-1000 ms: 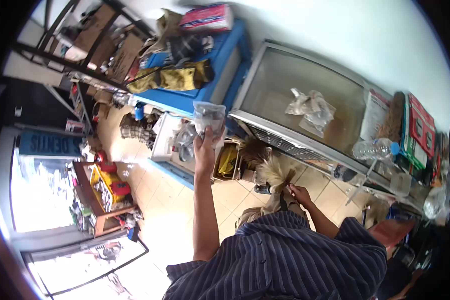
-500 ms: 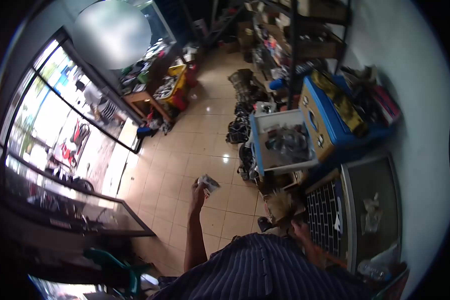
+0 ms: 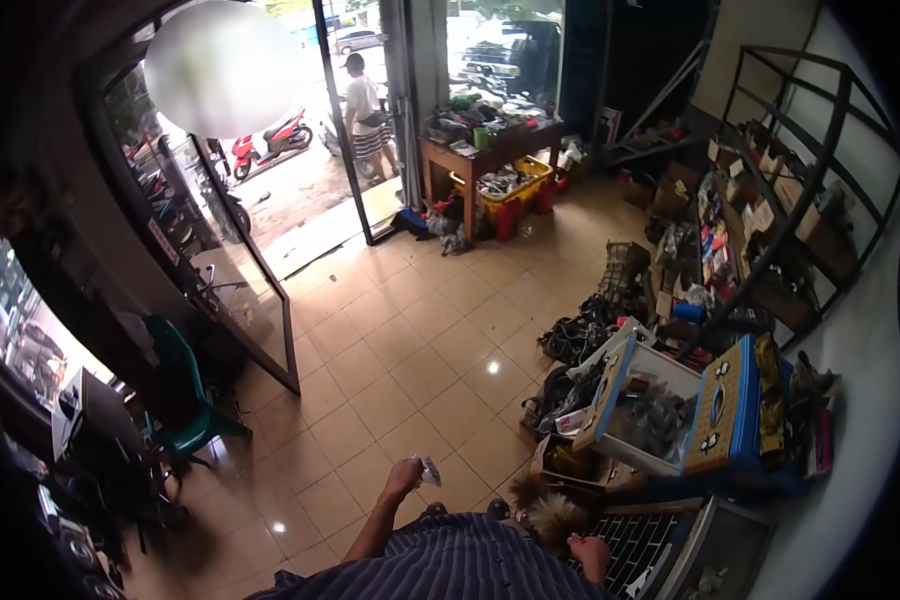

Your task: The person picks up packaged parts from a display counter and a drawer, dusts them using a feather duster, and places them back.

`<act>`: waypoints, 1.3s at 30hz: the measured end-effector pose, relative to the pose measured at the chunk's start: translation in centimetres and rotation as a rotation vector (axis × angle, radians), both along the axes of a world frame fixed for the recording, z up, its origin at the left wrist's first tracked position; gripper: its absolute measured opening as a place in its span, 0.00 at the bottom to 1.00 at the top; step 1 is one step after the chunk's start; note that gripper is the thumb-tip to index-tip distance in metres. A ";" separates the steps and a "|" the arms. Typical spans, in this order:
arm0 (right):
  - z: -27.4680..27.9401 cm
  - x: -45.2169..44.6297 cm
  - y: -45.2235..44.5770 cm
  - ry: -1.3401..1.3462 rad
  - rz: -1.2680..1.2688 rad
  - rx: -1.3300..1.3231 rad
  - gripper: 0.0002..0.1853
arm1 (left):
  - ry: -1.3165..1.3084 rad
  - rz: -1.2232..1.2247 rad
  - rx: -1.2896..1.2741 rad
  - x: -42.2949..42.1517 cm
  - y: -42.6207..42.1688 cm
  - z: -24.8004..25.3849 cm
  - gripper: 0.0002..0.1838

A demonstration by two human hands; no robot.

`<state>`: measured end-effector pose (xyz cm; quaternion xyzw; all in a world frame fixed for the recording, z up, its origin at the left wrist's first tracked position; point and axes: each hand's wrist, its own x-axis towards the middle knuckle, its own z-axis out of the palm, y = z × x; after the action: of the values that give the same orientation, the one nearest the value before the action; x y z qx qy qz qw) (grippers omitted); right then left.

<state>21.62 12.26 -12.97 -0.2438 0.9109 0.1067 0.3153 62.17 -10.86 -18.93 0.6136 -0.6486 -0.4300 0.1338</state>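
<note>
My left hand point(image 3: 403, 477) is closed on a small clear plastic bag point(image 3: 430, 472) and is held out over the tiled floor. On the right, my right hand point(image 3: 590, 553) is closed round the base of a feather duster point(image 3: 558, 522), whose pale and brown tufts point up and left beside the glass-topped case point(image 3: 715, 550). An open drawer point(image 3: 618, 395) full of plastic bags juts from the blue cabinet point(image 3: 735, 420) ahead of the duster.
A green chair point(image 3: 185, 400) stands at left by an open glass door point(image 3: 292, 340). Further off are a wooden table point(image 3: 450, 160), a yellow crate point(image 3: 540, 185) and a metal rack point(image 3: 830, 150). Bags and a cardboard box point(image 3: 560, 465) line the right. A person point(image 3: 363, 105) is outside.
The view has swung from the cabinet and glass case toward the doorway and left side. Both hands keep their hold; the left hand with the bag now appears lower in view.
</note>
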 end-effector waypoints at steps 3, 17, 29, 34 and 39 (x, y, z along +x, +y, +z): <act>0.4 2.0 -3.7 -0.213 0.158 -0.133 0.30 | 0.258 0.320 0.123 -0.5 0.8 2.8 0.19; -2.4 12.6 -15.6 -0.877 0.470 -0.560 0.22 | 0.149 0.801 -0.381 8.0 0.1 2.5 0.12; -0.9 16.5 -18.1 -0.858 0.605 -0.535 0.23 | 0.416 0.668 -0.412 9.2 2.7 4.9 0.22; -2.2 15.8 -19.7 -0.840 0.857 -0.622 0.26 | 1.596 0.734 -0.169 9.9 1.2 4.4 0.27; 6.4 20.4 -19.2 -0.835 0.419 -0.599 0.23 | 1.689 0.872 -0.111 9.5 1.5 7.0 0.22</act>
<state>41.98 -6.90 -6.54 -0.5202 0.6312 -0.2025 0.5385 71.72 -9.32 -11.95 0.2808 -0.0712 -0.6121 0.7359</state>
